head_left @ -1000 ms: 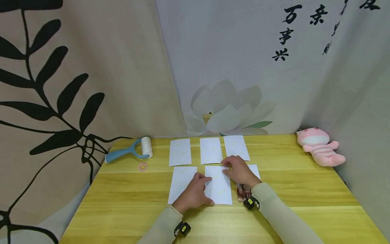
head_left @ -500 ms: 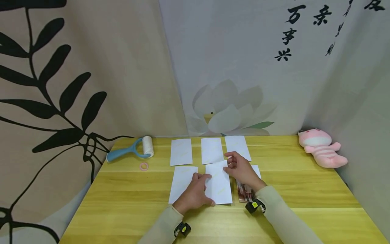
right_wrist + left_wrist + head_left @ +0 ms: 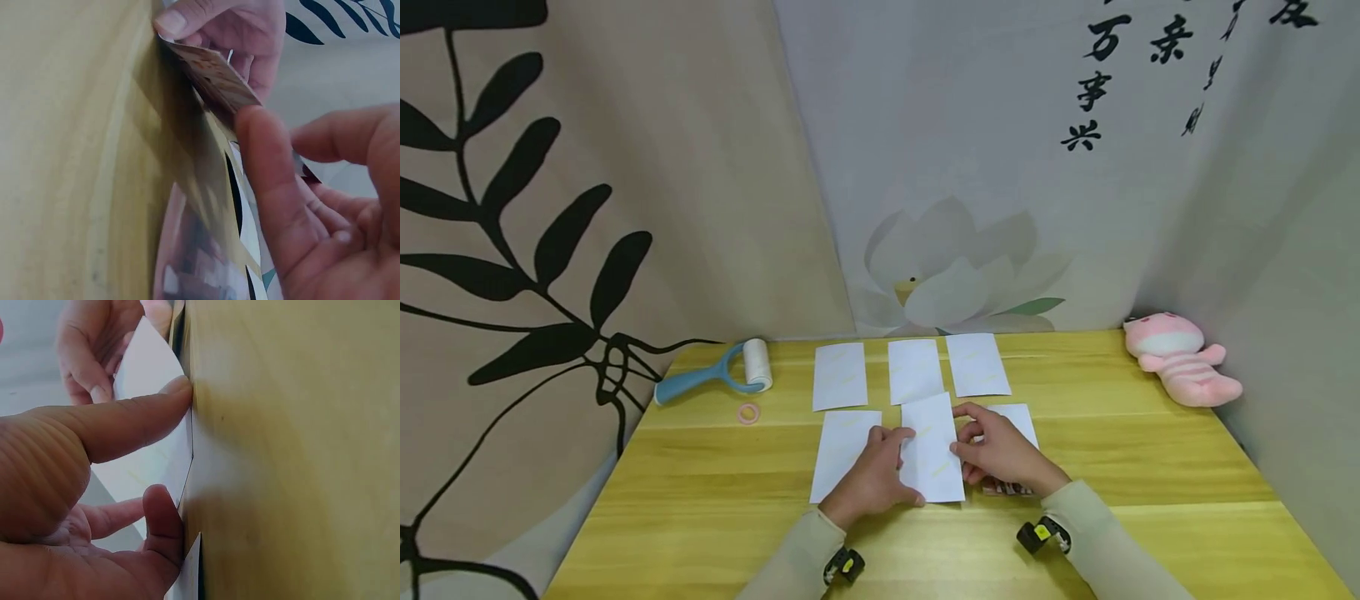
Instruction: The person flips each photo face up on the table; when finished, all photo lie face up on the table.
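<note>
The card [image 3: 931,454] sits in the middle of the near row, tilted off the tabletop [image 3: 775,542] between both hands, white face up, picture beneath. Uneven pulling could crease it, since the left hand [image 3: 872,475] grips the near-left corner while the right hand [image 3: 1000,454] pinches the right edge. A loose right pinch might let it slip, and low knuckles could nudge the right card [image 3: 1017,421]. The left thumb lies along the near edge, fingers spread to the left edge; the right fingers are clamped on the card, wrist angled inward.
</note>
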A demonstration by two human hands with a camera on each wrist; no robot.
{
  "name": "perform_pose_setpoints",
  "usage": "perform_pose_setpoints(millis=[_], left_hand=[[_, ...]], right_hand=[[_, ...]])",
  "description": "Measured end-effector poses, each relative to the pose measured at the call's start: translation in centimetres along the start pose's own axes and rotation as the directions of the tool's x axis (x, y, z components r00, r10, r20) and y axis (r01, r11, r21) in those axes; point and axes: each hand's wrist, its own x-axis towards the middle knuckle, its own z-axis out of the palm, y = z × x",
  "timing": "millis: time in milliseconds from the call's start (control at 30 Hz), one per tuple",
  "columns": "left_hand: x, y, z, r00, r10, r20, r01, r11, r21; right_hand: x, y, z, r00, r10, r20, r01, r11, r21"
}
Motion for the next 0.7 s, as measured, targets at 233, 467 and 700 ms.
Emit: perform_pose_setpoints(millis=[233, 467, 700], left_hand=[[-0.1, 0.5, -0.3, 1.0, 0.005, -0.02, -0.006, 0.999, -0.047], [-0.1, 1.9, -0.7, 0.996, 0.06, -0.067, -0.073, 0.974, -0.212], [-0.5, 3.1, -1.1, 0.995, 0.07, -0.065, -0.087, 0.94, -0.329]], right_hand=[[-0.4, -0.7, -0.2, 1.0, -0.004, -0.01, 0.004, 0.999, 0.048], [-0.7, -2.6, -0.1, 0.999, -0.038, -0.013, 0.04, 0.994, 0.099], [-0.8, -3.8, 0.7, 0.996, -0.084, -0.017, 0.086, 0.987, 0.136]])
